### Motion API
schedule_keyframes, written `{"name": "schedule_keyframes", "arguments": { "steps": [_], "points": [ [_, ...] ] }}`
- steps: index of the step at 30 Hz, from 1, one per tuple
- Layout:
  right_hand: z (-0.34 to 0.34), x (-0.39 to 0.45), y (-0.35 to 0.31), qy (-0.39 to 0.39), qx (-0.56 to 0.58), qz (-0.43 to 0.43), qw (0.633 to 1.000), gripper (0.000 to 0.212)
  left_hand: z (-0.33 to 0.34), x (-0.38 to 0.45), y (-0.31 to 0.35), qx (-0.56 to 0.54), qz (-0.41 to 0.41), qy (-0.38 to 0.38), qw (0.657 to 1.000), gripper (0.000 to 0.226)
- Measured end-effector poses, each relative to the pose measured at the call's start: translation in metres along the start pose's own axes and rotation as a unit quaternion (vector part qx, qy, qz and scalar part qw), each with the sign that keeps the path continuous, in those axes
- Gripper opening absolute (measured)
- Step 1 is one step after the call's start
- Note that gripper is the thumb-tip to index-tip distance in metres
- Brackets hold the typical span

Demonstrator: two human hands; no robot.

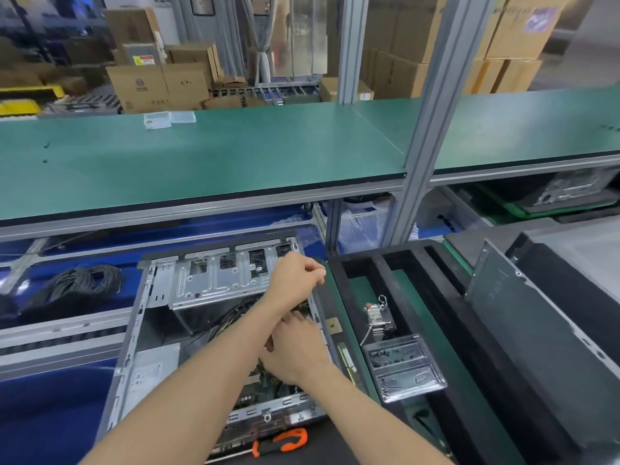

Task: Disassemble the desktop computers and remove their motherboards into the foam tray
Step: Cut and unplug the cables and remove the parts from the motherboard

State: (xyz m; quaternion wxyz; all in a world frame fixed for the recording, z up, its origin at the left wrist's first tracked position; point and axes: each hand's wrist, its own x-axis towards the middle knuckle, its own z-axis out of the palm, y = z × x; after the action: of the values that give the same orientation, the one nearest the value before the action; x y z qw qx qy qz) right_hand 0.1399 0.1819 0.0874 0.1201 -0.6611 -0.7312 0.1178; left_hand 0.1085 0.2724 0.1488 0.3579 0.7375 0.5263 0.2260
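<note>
An open desktop computer case (pixel 157 330) lies on its side in front of me, its metal drive cage (pixel 214 280) at the far end and black and yellow cables in the middle. The green motherboard (pixel 265 384) shows near the case's near end, mostly hidden by my arms. My left hand (pixel 297 276) is closed at the case's right rim, fingers pinched; what it grips is hidden. My right hand (pixel 295 352) reaches down into the case over the board, fingers curled out of sight. The black foam tray (pixel 365 260) stands just right of the case.
In the tray lie a heatsink with fan (pixel 377 318), a clear screw box (pixel 404 367) and a memory stick (pixel 345 355). An orange-handled screwdriver (pixel 281 443) lies by the case's near end. A coil of black cable (pixel 84 283) sits left. Another dark computer case (pixel 523 313) stands right. A green shelf (pixel 235 152) runs overhead.
</note>
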Motion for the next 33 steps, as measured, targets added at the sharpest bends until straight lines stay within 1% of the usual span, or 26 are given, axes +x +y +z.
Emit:
{"name": "schedule_keyframes", "arguments": {
  "steps": [4,7,11,16,21,24,29,33],
  "points": [
    [0.003,0.004,-0.003,0.0,-0.027,-0.012,1.0,0.042,-0.019,-0.015,-0.029,0.032,-0.015,0.023,0.999,0.022],
    [0.007,0.006,-0.005,-0.017,-0.027,-0.014,0.999,0.045,-0.031,-0.026,-0.049,0.039,-0.024,0.029,0.999,0.02],
    [0.009,0.006,-0.005,-0.045,-0.036,-0.029,0.998,0.049,-0.048,-0.04,-0.075,0.058,-0.017,0.043,0.997,0.021],
    [0.005,0.003,-0.004,-0.05,-0.031,-0.067,0.996,0.054,-0.064,-0.067,-0.112,0.106,-0.027,0.08,0.991,0.022],
    [-0.005,-0.003,-0.008,-0.052,-0.04,-0.111,0.992,0.059,-0.075,-0.092,-0.138,0.155,-0.022,0.092,0.983,0.023],
    [-0.014,-0.01,-0.008,-0.037,-0.047,-0.14,0.988,0.059,-0.078,-0.103,-0.147,0.189,-0.004,0.09,0.978,0.028],
    [-0.031,-0.036,-0.018,-0.003,-0.038,-0.187,0.982,0.058,-0.076,-0.115,-0.156,0.238,0.011,0.041,0.97,0.033],
    [-0.031,-0.073,-0.028,0.007,-0.037,-0.235,0.971,0.055,-0.074,-0.117,-0.158,0.267,0.004,0.052,0.962,0.039]
  ]
}}
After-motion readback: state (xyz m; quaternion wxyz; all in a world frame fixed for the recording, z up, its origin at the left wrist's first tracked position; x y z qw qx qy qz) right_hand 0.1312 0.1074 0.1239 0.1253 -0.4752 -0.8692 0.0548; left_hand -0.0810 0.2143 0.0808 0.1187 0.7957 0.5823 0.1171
